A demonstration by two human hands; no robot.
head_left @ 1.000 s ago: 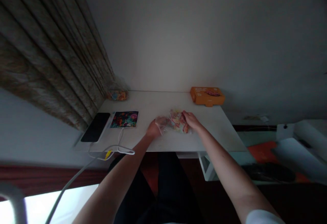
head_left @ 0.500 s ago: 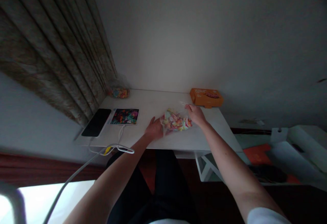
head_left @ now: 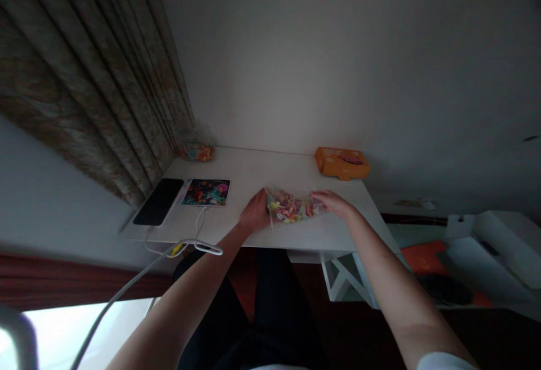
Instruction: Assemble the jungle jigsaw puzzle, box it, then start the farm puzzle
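Between my hands, near the front middle of the desk, lies a clear plastic bag of small colourful pieces (head_left: 291, 206). My left hand (head_left: 255, 212) grips the bag's left end, and some of its fingers are hidden behind the plastic. On the other side, my right hand (head_left: 335, 201) pinches the right end of the bag between thumb and fingers. What kind of pieces the bag holds is too small to tell.
On the white desk (head_left: 253, 170) stand an orange box (head_left: 341, 163) at the back right and another bag of colourful pieces (head_left: 198, 151) at the back left. A black tablet-like slab (head_left: 159, 202), a flowery picture card (head_left: 207, 192) and a white cable (head_left: 203, 246) lie left.
My right hand has come down and nearer, from the bag's raised upper corner to its right end. The bag now lies flatter and stretched sideways. My left hand stays at the left end.
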